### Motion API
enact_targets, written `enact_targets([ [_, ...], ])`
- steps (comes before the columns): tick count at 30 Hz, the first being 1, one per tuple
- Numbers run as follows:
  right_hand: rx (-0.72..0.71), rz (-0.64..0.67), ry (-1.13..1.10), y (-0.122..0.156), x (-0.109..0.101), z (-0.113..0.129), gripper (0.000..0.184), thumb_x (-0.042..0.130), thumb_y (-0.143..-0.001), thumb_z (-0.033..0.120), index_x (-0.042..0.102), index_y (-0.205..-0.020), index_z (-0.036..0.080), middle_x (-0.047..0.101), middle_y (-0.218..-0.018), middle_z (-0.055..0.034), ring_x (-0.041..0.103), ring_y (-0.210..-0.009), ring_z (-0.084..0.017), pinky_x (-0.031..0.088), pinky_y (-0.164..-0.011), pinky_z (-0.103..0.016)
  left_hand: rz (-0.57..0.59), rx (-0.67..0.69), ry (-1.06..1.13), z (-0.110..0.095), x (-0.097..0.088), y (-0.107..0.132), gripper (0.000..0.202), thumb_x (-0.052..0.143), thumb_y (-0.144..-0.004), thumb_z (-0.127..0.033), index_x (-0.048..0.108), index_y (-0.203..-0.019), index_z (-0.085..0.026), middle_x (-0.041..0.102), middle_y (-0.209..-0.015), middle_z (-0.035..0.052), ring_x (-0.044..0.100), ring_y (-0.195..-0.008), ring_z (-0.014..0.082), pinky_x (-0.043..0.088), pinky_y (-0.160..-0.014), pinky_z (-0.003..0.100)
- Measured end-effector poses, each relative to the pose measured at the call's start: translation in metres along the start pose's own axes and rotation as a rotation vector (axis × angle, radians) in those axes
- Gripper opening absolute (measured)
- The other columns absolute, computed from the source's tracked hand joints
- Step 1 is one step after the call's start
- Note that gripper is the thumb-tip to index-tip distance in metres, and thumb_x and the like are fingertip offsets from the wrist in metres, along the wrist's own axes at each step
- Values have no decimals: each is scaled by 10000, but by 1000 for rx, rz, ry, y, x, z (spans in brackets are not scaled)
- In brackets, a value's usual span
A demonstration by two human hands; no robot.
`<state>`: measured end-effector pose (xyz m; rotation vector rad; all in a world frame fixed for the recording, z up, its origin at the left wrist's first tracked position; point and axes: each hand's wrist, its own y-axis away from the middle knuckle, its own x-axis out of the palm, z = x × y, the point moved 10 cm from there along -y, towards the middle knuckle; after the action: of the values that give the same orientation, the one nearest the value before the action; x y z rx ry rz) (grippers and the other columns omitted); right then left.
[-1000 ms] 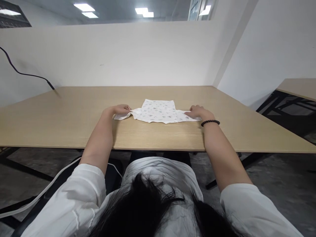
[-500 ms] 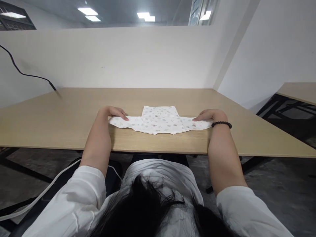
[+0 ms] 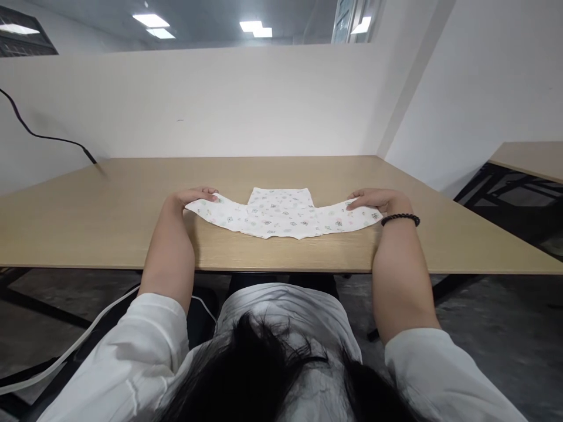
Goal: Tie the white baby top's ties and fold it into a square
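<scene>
A white cotton garment printed with small pastel motifs (image 3: 281,214) is spread on a light wood-grain counter (image 3: 109,234), with its sleeves extended sideways and bowed slightly. The right hand's grip (image 3: 196,196) and the left hand's grip (image 3: 373,200) are placed on the sleeve ends, but whether either is closed on the cloth cannot be told. Creasing could be caused by uneven pulling, and the thin fabric could slip from the fingers.
</scene>
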<state>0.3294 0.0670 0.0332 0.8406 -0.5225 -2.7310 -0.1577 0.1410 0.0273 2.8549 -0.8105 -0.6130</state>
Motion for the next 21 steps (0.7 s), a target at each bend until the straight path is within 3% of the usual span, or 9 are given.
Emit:
enact_targets([
  [6, -335, 17, -335, -10, 7, 46, 371, 828, -729, 269, 653, -1054, 230, 708, -792, -6, 676, -655, -155, 562, -565, -247, 29, 104, 288, -12, 5, 11, 422, 871, -652, -253, 586, -959, -203, 704, -734, -5, 673, -567, 146, 521, -484, 195],
  [10, -520, 151, -471, -20, 40, 78, 284, 819, -743, 246, 701, -993, 183, 712, -776, -8, 670, -650, -131, 559, -592, -222, 32, 210, 320, -23, 2, 11, 352, 857, -682, -240, 602, -916, -175, 681, -655, -3, 636, -505, 134, 508, -465, 200],
  [15, -586, 390, -519, -32, 94, 96, 296, 801, -802, 274, 727, -1065, 161, 745, -922, -60, 717, -829, -163, 610, -808, -283, 70, 320, 297, -31, -3, -3, 299, 867, -678, -306, 657, -802, -132, 641, -626, 14, 616, -516, 133, 487, -468, 212],
  [21, -539, 505, -409, -39, 134, 96, 361, 763, -850, 246, 689, -1198, 184, 759, -1004, -83, 729, -956, -189, 613, -813, -272, 104, 407, 349, -37, 2, -16, 327, 877, -658, -339, 705, -852, -140, 698, -719, 57, 672, -626, 181, 519, -565, 253],
])
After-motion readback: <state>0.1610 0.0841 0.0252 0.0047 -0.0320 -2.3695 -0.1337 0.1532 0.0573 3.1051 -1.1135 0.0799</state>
